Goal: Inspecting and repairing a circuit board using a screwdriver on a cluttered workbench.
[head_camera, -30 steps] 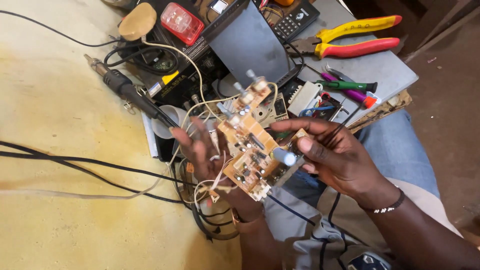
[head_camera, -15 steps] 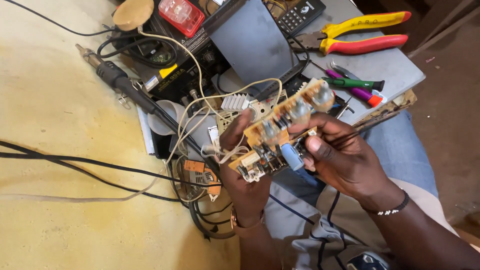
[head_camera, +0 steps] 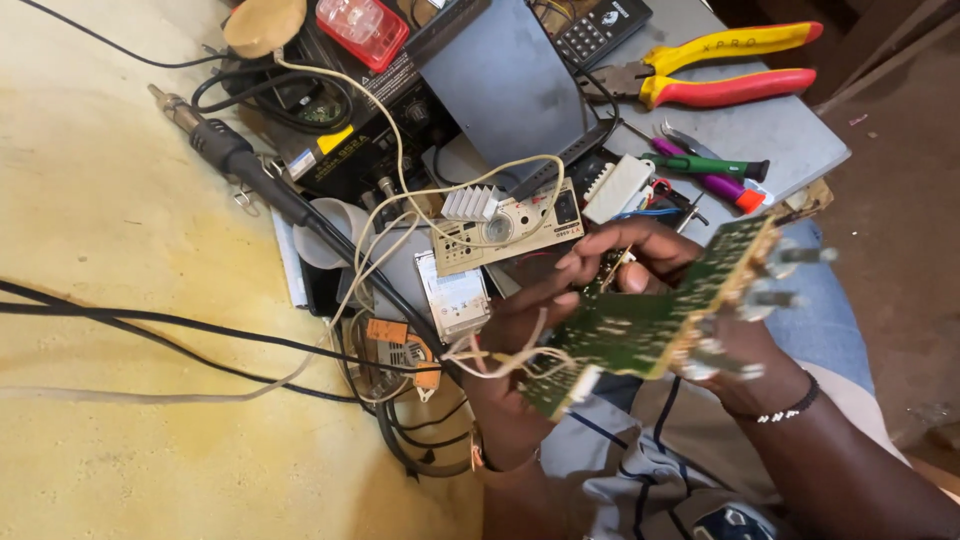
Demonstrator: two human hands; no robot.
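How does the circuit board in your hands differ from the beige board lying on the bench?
The held circuit board shows a green underside, tilted up between the left hand and right hand; the beige board lies flat, face up. The held board has metal shafts sticking from one edge; the beige board carries a small finned heatsink. Both have pale wires running to them.

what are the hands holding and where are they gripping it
Both hold a green circuit board: left hand at its wired lower end, right hand under the knobbed edge.

Yellowish worktop (head_camera: 110, 200) carries black cables (head_camera: 150, 325), a soldering iron (head_camera: 235, 160) and pliers (head_camera: 720, 70).
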